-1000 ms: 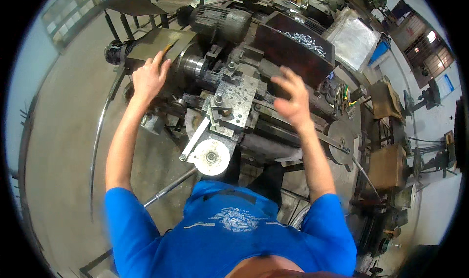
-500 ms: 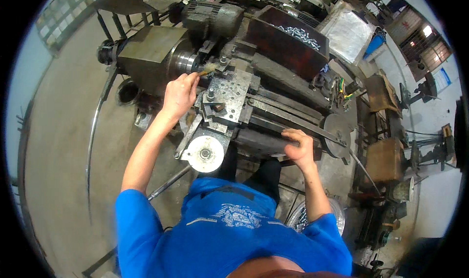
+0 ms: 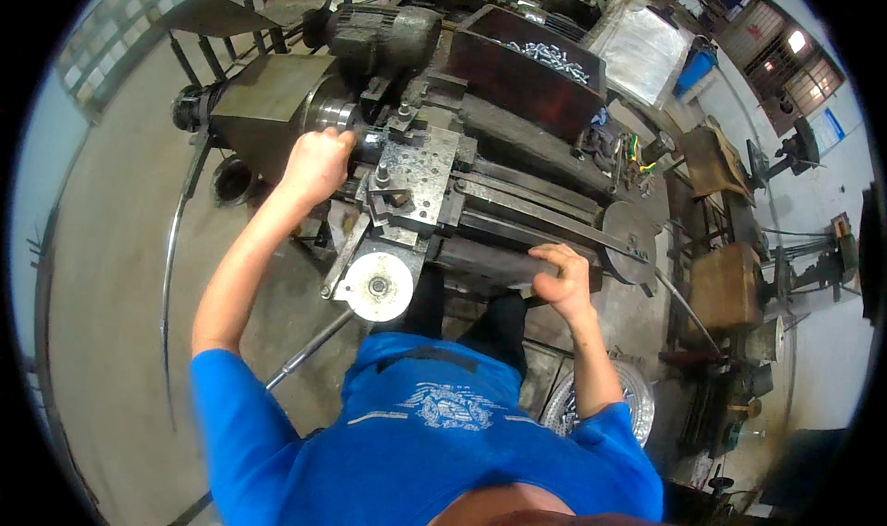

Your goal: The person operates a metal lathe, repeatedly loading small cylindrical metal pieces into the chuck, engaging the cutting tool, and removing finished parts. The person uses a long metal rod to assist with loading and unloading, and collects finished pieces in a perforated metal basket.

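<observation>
My left hand [image 3: 319,164] is closed at the lathe's chuck [image 3: 330,110], knuckles up. A small brush shows in that fist in the earlier frame; now the hand and chuck hide it. Just right of the fist is the lathe's drilled tool-post plate [image 3: 416,177], with upright bolts on it. Below this plate sits a round white handwheel [image 3: 379,287]. At the front of the lathe bed, my right hand [image 3: 565,281] has its fingers loosely bent and its thumb apart, with nothing seen in it. A dark rod end shows beside its thumb.
Behind the lathe, a dark red metal bin [image 3: 527,78] holds many small shiny metal pieces. An electric motor [image 3: 386,35] stands at the back left. A round basin [image 3: 637,392] of metal parts lies under my right forearm. Other machines [image 3: 725,295] line the right side.
My left hand has moved a little left and nearer the chuck, and the brush tip has gone out of sight. The view has shifted slightly. My right hand stays by the bed.
</observation>
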The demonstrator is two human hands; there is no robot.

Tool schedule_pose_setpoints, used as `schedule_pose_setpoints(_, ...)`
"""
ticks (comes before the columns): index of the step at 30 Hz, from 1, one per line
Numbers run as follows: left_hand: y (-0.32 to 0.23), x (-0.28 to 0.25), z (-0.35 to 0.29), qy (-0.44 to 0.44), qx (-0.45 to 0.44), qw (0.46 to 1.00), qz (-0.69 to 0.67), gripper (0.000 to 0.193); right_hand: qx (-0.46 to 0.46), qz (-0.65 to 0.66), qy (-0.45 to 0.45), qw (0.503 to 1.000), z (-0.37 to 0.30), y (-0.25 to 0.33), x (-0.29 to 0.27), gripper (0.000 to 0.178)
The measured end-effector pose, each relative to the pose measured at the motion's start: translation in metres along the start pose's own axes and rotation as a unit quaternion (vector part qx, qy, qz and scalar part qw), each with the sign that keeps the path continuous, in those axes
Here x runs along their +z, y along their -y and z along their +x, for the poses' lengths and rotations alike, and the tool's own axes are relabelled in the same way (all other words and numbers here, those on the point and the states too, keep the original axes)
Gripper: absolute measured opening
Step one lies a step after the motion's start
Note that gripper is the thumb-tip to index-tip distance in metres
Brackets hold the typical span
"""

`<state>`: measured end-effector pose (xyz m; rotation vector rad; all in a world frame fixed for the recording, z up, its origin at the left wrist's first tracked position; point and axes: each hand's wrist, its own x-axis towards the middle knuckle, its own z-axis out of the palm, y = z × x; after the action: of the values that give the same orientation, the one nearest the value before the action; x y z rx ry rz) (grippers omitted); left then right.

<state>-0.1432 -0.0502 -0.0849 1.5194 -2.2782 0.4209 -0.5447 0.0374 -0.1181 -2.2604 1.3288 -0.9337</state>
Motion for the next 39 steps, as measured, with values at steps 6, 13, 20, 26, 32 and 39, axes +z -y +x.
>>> schedule_pose_setpoints(6, -0.003, 0.000, 0.012, -0.014, 0.011, 0.999, -0.027, 0.007, 0.048, 0.012, -0.019, 0.999, -0.017, -0.001, -0.006, 0.036)
schedule_pose_setpoints(13, 0.017, -0.035, 0.032, -0.211, -0.035, 0.974, -0.070, 0.017, 0.091, 0.007, -0.059, 0.994, -0.050, -0.008, -0.028, 0.036)
schedule_pose_setpoints(20, 0.089, -0.028, -0.010, -0.086, -0.231, 0.968, -0.035, 0.030, 0.274, -0.091, -0.154, 0.945, -0.143, -0.040, -0.093, 0.040)
schedule_pose_setpoints(26, 0.146, -0.014, -0.025, 0.013, -0.196, 0.976, -0.096, 0.045, 0.446, -0.224, -0.187, 0.846, -0.277, -0.081, -0.136, 0.036)
schedule_pose_setpoints(32, 0.167, -0.049, -0.042, -0.004, -0.224, 0.973, -0.063, 0.052, 0.612, -0.256, -0.031, 0.748, -0.339, -0.110, -0.106, 0.040)
schedule_pose_setpoints(39, 0.119, -0.097, -0.066, -0.045, -0.240, 0.966, -0.081, 0.054, 0.571, -0.319, 0.157, 0.740, -0.344, -0.186, -0.090, 0.027)
